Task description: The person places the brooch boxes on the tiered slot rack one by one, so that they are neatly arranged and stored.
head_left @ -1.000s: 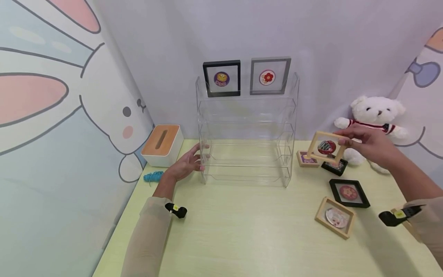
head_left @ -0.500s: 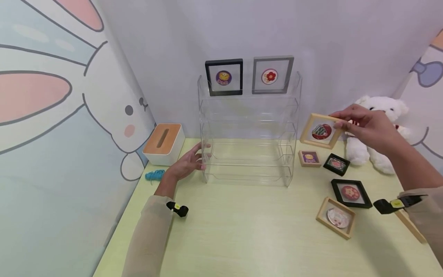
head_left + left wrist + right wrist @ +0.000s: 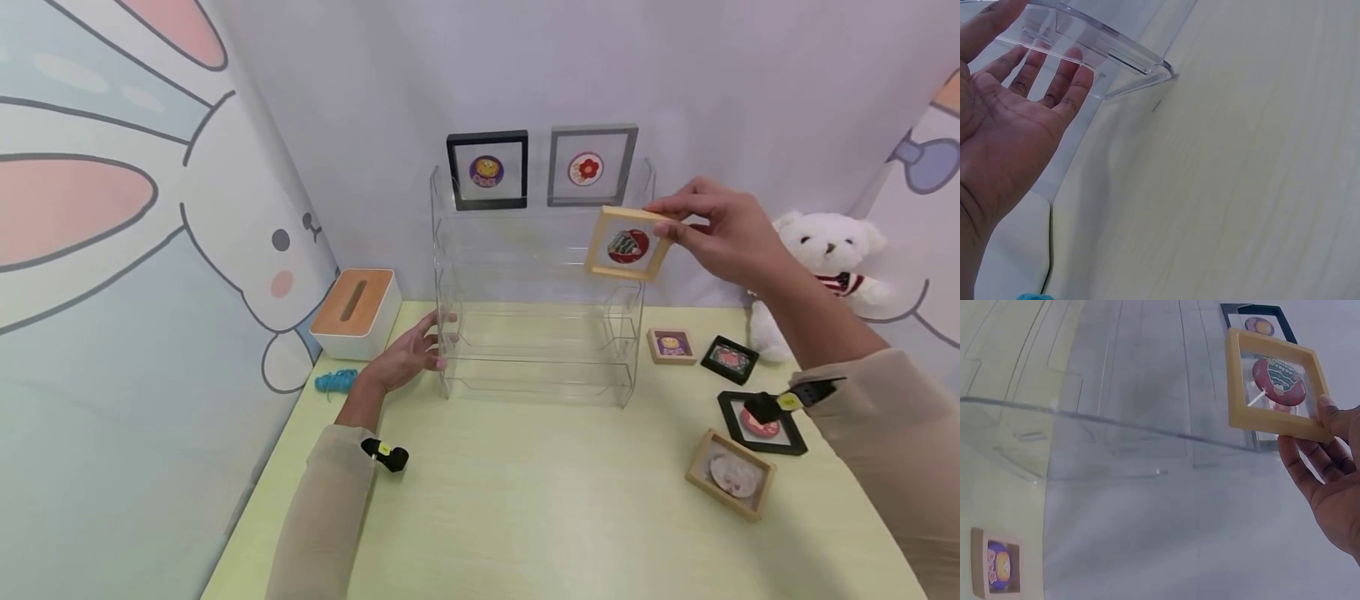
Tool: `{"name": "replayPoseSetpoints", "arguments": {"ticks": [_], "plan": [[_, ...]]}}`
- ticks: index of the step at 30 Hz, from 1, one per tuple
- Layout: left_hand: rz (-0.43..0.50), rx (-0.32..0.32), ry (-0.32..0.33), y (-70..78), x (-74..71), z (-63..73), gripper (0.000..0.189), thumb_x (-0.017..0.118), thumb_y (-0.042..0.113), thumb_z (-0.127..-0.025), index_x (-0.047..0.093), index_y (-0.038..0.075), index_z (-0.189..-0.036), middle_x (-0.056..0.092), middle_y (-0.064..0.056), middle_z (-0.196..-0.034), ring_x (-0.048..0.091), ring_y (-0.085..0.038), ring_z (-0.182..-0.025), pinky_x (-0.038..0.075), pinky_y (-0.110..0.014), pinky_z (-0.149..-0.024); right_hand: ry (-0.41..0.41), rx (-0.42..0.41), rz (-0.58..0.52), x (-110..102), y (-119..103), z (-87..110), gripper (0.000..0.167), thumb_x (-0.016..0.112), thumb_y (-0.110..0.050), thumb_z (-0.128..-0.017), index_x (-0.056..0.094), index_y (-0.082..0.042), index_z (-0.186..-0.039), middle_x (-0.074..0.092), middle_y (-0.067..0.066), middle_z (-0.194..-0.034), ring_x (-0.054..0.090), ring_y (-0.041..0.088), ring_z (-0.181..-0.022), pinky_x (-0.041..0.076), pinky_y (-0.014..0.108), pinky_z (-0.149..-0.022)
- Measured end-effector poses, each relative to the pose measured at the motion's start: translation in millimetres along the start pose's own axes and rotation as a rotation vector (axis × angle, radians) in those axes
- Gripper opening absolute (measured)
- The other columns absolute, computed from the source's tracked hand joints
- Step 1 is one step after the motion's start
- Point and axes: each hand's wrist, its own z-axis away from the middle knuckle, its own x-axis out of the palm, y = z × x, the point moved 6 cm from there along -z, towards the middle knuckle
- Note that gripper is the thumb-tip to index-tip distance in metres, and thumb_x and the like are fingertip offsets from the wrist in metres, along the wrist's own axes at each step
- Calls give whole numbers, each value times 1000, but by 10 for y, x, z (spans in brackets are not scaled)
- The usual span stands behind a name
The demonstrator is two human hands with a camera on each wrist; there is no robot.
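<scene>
In the head view my right hand (image 3: 723,229) pinches a light wooden photo frame (image 3: 596,242) by its right edge. A round red badge with a green tree pattern (image 3: 628,247) shows inside it. The frame hangs tilted in front of the upper right of a clear acrylic rack (image 3: 536,361). My left hand (image 3: 405,360) touches the rack's left side with fingers spread and fairly straight, as the left wrist view also shows beside the clear plastic edge (image 3: 1129,40). On the rack's top tier stand a black frame (image 3: 487,204) and a grey frame (image 3: 588,201).
Right of the rack lie a small wooden frame (image 3: 672,357), a small black frame (image 3: 731,359), a larger black frame (image 3: 783,437) and another wooden frame (image 3: 731,501). A white teddy bear (image 3: 830,229) sits behind. A tissue box (image 3: 352,323) and blue yarn (image 3: 336,381) are at left.
My right hand has carried the wooden frame up and left, from above the small frames to the front of the rack's upper right. My left hand stays at the rack's side.
</scene>
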Motion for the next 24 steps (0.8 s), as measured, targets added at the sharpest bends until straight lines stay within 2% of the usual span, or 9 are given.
{"name": "replayPoseSetpoints", "arguments": {"ticks": [3, 6, 13, 16, 20, 24], "plan": [[1, -1, 4, -1, 2, -5, 92, 58, -16, -99, 20, 16, -176, 17, -31, -180, 26, -48, -164, 55, -28, -100, 25, -52, 35, 119, -153, -145, 26, 77, -13, -104, 83, -12, -129, 59, -13, -101, 47, 9, -88, 36, 22, -70], [3, -1, 4, -9, -3, -15, 92, 58, -16, -99, 19, 16, -176, 18, -31, -180, 25, -50, -165, 55, -29, -99, 30, -76, 49, 241, -257, -286, 25, 77, -12, -104, 84, -11, -128, 59, -4, -101, 48, 9, -88, 35, 21, -71], [6, 0, -6, -23, -8, -14, 94, 59, -15, -99, 17, 16, -177, 14, -31, -181, 22, -53, -167, 54, -28, -101, -33, -15, 48, 516, -438, -546, 31, 72, -19, -108, 79, -12, -137, 62, 12, -118, 49, 25, -107, 39, 28, -80], [3, 5, -9, -18, -6, -9, 94, 60, -15, -99, 19, 18, -176, 13, -31, -181, 22, -53, -167, 54, -28, -101, -42, -3, 30, 643, -501, -646, 33, 71, -18, -108, 78, -11, -139, 60, 14, -121, 55, 29, -115, 42, 26, -82], [1, 6, -10, -22, -8, -12, 92, 59, -15, -99, 20, 18, -176, 12, -31, -181, 22, -53, -167, 54, -28, -102, -28, -16, 22, 822, -565, -775, 31, 70, -16, -109, 78, -9, -138, 61, 15, -124, 62, 32, -118, 46, 27, -83], [1, 2, -4, -29, -10, -17, 91, 56, -17, -99, 21, 17, -175, 11, -30, -181, 22, -52, -167, 53, -29, -103, -30, -18, 3, 1025, -622, -882, 31, 68, -14, -110, 77, -8, -140, 62, 17, -127, 61, 32, -116, 53, 38, -92]]}}
